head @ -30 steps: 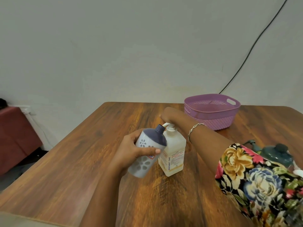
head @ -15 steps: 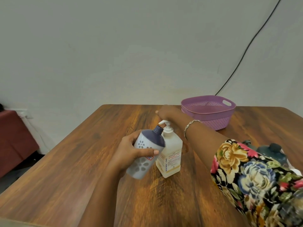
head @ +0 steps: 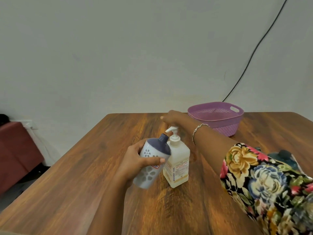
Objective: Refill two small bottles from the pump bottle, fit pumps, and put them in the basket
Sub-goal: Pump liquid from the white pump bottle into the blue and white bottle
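**A:** Which step is this?

**B:** Filling the first one, I'd say. The left hand (head: 135, 162) has its fingers and thumb clamped round the small bottle (head: 152, 161). It is lifted off the worktop (head: 84, 175) and tilted, so its open dark neck sits right by the spout (head: 169, 129) of the pump bottle (head: 177, 163).

**A:** And the other hand?

**B:** The right hand (head: 174, 117) hangs over the pump head, fingers fairly straight as far as I can make out. The back of the hand hides whether they touch the plunger, which stands raised.

**A:** Where's the pump bottle?

**B:** Upright mid-worktop, just right of the small bottle, touching it or nearly so. The basket (head: 223, 128) sits far right, well apart from both.

**A:** So next?

**B:** A press straight down on the plunger, with the neck held under the spout tip, or the liquid lands on the wood. Nothing braces the pump bottle, so the push should be vertical.

**A:** The second bottle?

**B:** Possibly the dark green thing (head: 284, 156), half hidden behind the flowered sleeve (head: 262, 180) on the right. It's too blurred to be sure.
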Tool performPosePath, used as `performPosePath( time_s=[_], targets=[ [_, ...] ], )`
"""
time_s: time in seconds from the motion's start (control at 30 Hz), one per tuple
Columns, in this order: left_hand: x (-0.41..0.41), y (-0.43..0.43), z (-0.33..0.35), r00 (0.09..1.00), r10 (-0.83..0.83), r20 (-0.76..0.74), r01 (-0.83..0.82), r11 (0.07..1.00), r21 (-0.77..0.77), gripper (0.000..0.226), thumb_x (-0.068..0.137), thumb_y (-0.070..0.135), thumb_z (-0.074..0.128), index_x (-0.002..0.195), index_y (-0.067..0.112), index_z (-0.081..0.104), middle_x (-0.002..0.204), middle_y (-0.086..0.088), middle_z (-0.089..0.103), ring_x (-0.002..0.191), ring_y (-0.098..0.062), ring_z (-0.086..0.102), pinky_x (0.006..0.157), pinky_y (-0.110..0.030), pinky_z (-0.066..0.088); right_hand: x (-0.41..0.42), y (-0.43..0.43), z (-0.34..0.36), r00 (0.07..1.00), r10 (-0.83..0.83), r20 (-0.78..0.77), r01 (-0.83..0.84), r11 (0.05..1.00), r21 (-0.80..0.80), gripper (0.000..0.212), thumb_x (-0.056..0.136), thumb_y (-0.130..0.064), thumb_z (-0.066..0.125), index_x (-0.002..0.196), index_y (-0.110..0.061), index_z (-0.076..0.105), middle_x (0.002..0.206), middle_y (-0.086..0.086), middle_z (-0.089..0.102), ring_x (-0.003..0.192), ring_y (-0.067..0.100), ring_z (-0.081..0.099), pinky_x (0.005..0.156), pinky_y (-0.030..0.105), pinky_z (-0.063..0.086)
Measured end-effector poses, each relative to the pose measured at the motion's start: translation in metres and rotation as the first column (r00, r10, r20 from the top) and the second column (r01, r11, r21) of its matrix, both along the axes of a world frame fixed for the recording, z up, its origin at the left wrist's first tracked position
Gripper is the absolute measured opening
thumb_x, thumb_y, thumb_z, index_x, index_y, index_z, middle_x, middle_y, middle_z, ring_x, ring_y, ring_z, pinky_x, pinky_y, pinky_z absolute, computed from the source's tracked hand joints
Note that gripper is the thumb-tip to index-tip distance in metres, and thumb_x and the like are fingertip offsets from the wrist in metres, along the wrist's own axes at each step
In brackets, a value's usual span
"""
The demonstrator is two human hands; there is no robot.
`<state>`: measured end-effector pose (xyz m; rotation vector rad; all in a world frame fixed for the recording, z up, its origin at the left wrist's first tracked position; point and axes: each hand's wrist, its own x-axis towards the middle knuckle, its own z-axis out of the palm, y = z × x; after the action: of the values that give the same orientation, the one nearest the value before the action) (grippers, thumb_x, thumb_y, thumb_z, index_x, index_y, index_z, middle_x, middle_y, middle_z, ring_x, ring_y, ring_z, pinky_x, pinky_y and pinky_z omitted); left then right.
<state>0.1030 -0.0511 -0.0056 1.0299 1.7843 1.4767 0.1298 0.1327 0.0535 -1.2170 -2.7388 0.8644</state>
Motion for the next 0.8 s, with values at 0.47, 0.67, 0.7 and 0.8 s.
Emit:
performPosePath(
  time_s=[0.47, 0.67, 0.7, 0.8],
  targets=[
    [-0.003, 0.002, -0.002, 1.000, -0.006, -0.015, 0.006, 1.000, 0.007, 0.065, 0.043, 0.024, 0.091, 0.102, 0.017, 0.064, 0.080, -0.006, 0.071, 0.065, -0.016, 0.069, 0.052, -0.020, 0.051, 0.006, -0.011, -0.015, 0.983, -0.167, 0.079, 0.153, 0.977, 0.151, 0.032, 0.092, -0.013, 0.041, 0.118, -0.005, 0.058, 0.127, 0.015, 0.054, 0.115, 0.033, 0.051, 0.092, 0.040, 0.040],
    [-0.002, 0.001, -0.001, 1.000, -0.005, -0.023, 0.006, 1.000, 0.006, 0.059, 0.048, 0.025, 0.079, 0.105, 0.021, 0.063, 0.084, -0.004, 0.071, 0.068, -0.015, 0.069, 0.055, -0.020, 0.051, -0.002, -0.002, -0.003, 0.996, -0.083, 0.022, 0.081, 0.993, 0.085, 0.028, 0.095, -0.021, 0.041, 0.090, -0.002, 0.062, 0.090, 0.014, 0.067, 0.072, 0.026, 0.057, 0.075, 0.033, 0.044],
    [-0.001, 0.000, -0.001, 1.000, -0.004, -0.023, 0.004, 1.000, 0.006, 0.060, 0.049, 0.025, 0.080, 0.106, 0.020, 0.063, 0.084, -0.004, 0.071, 0.068, -0.016, 0.069, 0.055, -0.021, 0.051, -0.002, -0.001, 0.001, 0.999, -0.052, 0.013, 0.052, 0.998, 0.045, 0.035, 0.097, -0.023, 0.040, 0.094, 0.002, 0.064, 0.089, 0.014, 0.066, 0.065, 0.024, 0.055, 0.075, 0.033, 0.044],
    [-0.001, -0.001, -0.003, 1.000, 0.009, -0.028, -0.008, 1.000, 0.005, 0.060, 0.050, 0.025, 0.080, 0.107, 0.019, 0.063, 0.083, -0.003, 0.071, 0.068, -0.015, 0.069, 0.055, -0.020, 0.051, 0.002, -0.002, 0.009, 1.000, -0.027, 0.012, 0.027, 1.000, 0.016, 0.043, 0.100, -0.027, 0.037, 0.105, 0.004, 0.066, 0.092, 0.014, 0.065, 0.061, 0.021, 0.054, 0.078, 0.032, 0.045]
  ],
)
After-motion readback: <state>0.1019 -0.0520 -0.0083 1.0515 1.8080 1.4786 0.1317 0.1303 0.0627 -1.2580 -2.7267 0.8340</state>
